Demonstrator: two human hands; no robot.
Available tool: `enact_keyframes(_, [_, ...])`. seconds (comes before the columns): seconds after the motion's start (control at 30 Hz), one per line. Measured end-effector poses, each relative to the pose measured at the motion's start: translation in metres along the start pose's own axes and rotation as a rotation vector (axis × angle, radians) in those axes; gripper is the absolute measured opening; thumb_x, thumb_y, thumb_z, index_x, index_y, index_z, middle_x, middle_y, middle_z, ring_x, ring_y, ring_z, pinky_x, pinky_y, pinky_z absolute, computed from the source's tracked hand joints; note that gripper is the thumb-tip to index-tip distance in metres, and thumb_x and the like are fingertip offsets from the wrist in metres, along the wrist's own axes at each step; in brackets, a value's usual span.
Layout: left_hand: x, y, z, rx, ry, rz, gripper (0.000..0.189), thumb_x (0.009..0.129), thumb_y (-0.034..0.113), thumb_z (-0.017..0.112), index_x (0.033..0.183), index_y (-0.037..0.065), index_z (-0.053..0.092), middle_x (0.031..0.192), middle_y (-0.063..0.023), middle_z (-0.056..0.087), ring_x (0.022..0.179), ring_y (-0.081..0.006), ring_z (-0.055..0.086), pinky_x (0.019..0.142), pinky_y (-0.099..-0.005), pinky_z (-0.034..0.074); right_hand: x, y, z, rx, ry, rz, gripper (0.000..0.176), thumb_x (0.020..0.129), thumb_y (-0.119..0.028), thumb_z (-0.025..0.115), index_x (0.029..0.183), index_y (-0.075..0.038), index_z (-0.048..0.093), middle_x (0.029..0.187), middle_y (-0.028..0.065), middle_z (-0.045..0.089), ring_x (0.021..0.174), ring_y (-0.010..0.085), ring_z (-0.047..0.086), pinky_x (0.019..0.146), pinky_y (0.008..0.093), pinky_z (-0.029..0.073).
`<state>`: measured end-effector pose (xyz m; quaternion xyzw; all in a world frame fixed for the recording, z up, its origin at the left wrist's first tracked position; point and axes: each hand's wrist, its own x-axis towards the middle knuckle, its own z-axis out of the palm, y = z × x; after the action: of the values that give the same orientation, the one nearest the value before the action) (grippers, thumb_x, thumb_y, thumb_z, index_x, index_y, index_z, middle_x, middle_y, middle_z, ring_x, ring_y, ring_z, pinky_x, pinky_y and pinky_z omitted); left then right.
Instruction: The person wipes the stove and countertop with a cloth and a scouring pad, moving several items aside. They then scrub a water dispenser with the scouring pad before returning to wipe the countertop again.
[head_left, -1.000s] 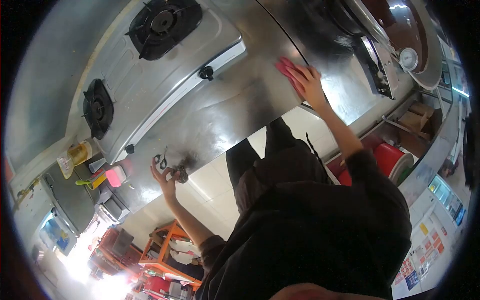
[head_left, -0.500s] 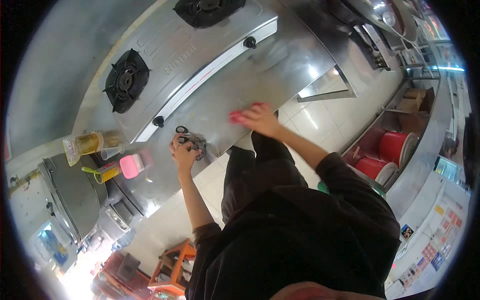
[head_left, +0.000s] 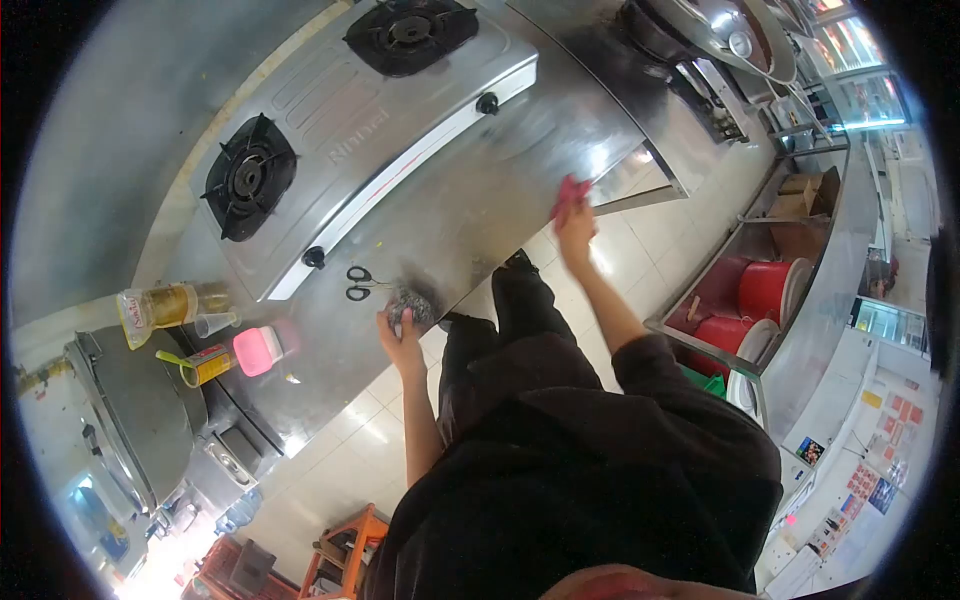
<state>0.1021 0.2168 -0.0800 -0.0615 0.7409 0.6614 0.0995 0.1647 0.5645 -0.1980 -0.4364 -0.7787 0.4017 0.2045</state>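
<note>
On the steel counter (head_left: 440, 215), my left hand (head_left: 403, 345) is closed on a dark, mesh-like scouring pad (head_left: 412, 308) near the front edge. Black-handled scissors (head_left: 362, 284) lie just behind the pad, their blades pointing toward it. My right hand (head_left: 574, 235) grips a red cloth (head_left: 569, 197) at the counter's front edge, farther right. The cloth is bunched up, partly hidden by the fingers.
Behind the counter strip is a two-burner gas stove (head_left: 345, 125). To the left are a pink container (head_left: 258, 350), a yellow can (head_left: 208, 366) and a jar (head_left: 175, 307). Red buckets (head_left: 765, 290) stand in a cabinet at right.
My right hand has moved right with the red cloth. My left hand has shifted right and toward the front edge, off the scissors, which now lie uncovered.
</note>
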Motion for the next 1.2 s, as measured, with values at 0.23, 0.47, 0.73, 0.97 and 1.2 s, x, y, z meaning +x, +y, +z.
enact_keyframes(0.23, [0.039, -0.016, 0.140, 0.630, -0.289, 0.579, 0.036, 0.073, -0.005, 0.062, 0.107, 0.003, 0.054, 0.120, -0.0101, 0.057, 0.108, -0.0365, 0.047, 0.099, -0.0440, 0.037, -0.053, -0.020, -0.084, 0.033, -0.342, -0.380, 0.028, 0.086, -0.013, 0.060, 0.113, -0.006, 0.064, 0.109, 0.0166, 0.057, 0.093, 0.0316, 0.062, 0.080, 0.0412, 0.049])
enact_keyframes(0.47, [0.036, 0.012, 0.421, 0.719, -0.805, 0.956, 0.029, 0.078, 0.001, 0.054, 0.106, 0.007, 0.058, 0.117, -0.0055, 0.056, 0.114, -0.0310, 0.046, 0.091, -0.0370, 0.048, 0.033, 0.097, -0.258, -0.112, 0.093, 0.031, 0.023, 0.092, -0.014, 0.055, 0.107, 0.000, 0.066, 0.095, 0.0099, 0.056, 0.077, 0.0188, 0.058, 0.067, 0.0317, 0.047])
enact_keyframes(0.73, [0.035, 0.015, 0.458, 0.831, -0.764, 0.993, 0.031, 0.073, -0.004, 0.057, 0.102, 0.006, 0.059, 0.107, -0.0071, 0.059, 0.114, -0.0330, 0.047, 0.091, -0.0407, 0.046, 0.054, 0.135, -0.333, -0.170, 0.183, 0.228, 0.029, 0.090, -0.017, 0.056, 0.116, -0.005, 0.064, 0.094, 0.0155, 0.057, 0.084, 0.0278, 0.058, 0.077, 0.0364, 0.046])
enact_keyframes(0.97, [0.028, 0.024, 0.487, 0.980, -0.821, 1.090, 0.025, 0.076, 0.003, 0.057, 0.100, 0.008, 0.059, 0.106, -0.0053, 0.060, 0.116, -0.0326, 0.047, 0.090, -0.0426, 0.047, 0.066, 0.127, -0.302, -0.091, 0.005, 0.175, 0.027, 0.090, -0.014, 0.057, 0.112, -0.001, 0.064, 0.097, 0.0143, 0.058, 0.084, 0.0265, 0.060, 0.074, 0.0342, 0.048])
enact_keyframes(1.2, [0.032, 0.026, 0.486, 0.954, -0.730, 0.904, 0.035, 0.071, -0.001, 0.057, 0.105, 0.007, 0.060, 0.111, -0.0092, 0.060, 0.115, -0.0343, 0.047, 0.096, -0.0411, 0.042, 0.111, 0.075, -0.302, 0.251, -0.295, 0.099, 0.031, 0.090, -0.015, 0.058, 0.118, -0.002, 0.061, 0.098, 0.0163, 0.057, 0.090, 0.0306, 0.059, 0.080, 0.0338, 0.046])
